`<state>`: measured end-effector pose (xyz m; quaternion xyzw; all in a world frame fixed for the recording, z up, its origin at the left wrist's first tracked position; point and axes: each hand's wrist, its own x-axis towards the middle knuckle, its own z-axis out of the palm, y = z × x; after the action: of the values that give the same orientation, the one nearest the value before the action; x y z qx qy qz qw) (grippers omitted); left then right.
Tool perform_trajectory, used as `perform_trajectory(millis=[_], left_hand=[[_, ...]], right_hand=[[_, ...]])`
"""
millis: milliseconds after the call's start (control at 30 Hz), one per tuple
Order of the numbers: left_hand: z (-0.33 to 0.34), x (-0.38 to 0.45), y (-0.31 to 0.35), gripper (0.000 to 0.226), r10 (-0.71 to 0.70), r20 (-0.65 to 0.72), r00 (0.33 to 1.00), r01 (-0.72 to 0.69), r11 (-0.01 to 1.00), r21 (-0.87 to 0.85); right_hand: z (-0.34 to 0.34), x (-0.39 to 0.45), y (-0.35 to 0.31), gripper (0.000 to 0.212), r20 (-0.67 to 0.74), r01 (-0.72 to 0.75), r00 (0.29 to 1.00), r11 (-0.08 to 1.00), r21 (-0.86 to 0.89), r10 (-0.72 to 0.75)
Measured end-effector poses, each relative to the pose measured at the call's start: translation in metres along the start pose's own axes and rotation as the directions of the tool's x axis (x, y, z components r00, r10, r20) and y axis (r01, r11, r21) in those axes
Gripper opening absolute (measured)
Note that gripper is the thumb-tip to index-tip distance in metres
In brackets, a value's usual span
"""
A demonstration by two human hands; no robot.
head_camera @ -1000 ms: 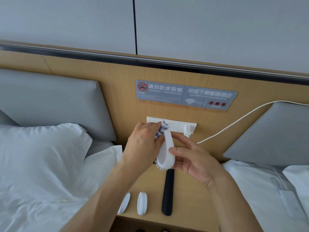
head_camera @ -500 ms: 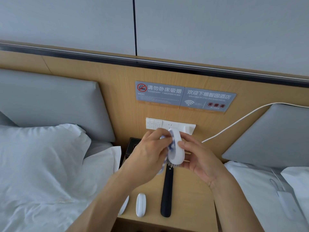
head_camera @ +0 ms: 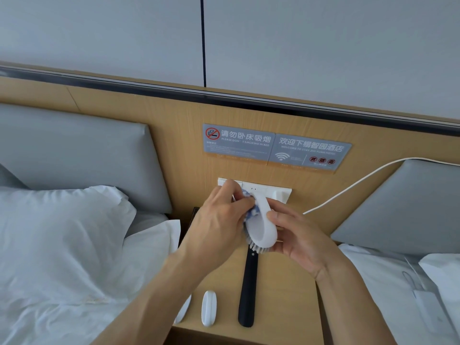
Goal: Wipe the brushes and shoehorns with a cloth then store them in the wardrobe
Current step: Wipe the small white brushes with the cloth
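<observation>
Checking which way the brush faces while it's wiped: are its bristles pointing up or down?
Down. The white brush shows its smooth back, bristles poking out beneath, toward the nightstand. Right hand holds it; left hand presses the cloth on it.

White brush [head_camera: 262, 226] held up above nightstand, bristles down, tilted. Blue-white cloth [head_camera: 251, 210] bunched against its left side. Black shoehorn [head_camera: 247, 287] lies flat lengthwise on wood top; second white brush [head_camera: 208, 308] just left of it, another white piece [head_camera: 183, 310] beside, partly hidden.
</observation>
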<state>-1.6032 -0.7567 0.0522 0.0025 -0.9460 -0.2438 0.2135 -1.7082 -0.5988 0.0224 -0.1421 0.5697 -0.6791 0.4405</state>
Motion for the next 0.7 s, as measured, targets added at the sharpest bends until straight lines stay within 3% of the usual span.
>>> perform_trajectory(millis=[200, 333, 433, 533, 600, 700], left_hand=[[-0.001, -0.004, 0.006, 0.022, 0.073, 0.111, 0.991, -0.061, 0.992, -0.107], [0.001, -0.008, 0.005, 0.023, -0.01, 0.175, 0.984, 0.056, 0.965, -0.257], [0.005, -0.013, -0.002, 0.021, -0.187, 0.253, 0.949, 0.284, 0.853, -0.437], [0.009, -0.02, -0.004, 0.022, -0.315, 0.27, 0.91, 0.415, 0.664, -0.622], [0.013, -0.026, -0.002, 0.023, -0.373, 0.231, 0.899, 0.418, 0.569, -0.708], [0.017, -0.031, 0.002, 0.024, -0.42, 0.121, 0.9, 0.354, 0.54, -0.764]], right_hand=[[-0.003, -0.002, 0.001, 0.052, -0.08, 0.041, 0.996, 0.999, 0.027, -0.038], [-0.001, -0.004, 0.001, 0.048, -0.097, 0.036, 0.995, 0.999, 0.012, -0.035], [-0.001, -0.004, 0.002, 0.046, -0.101, 0.026, 0.995, 0.999, 0.033, -0.022], [0.002, -0.005, 0.004, 0.043, -0.114, 0.033, 0.993, 0.997, 0.075, -0.024], [0.005, -0.005, 0.006, 0.044, -0.138, 0.044, 0.99, 0.994, 0.104, -0.029], [0.008, -0.003, 0.007, 0.052, -0.167, 0.059, 0.985, 0.988, 0.144, -0.035]])
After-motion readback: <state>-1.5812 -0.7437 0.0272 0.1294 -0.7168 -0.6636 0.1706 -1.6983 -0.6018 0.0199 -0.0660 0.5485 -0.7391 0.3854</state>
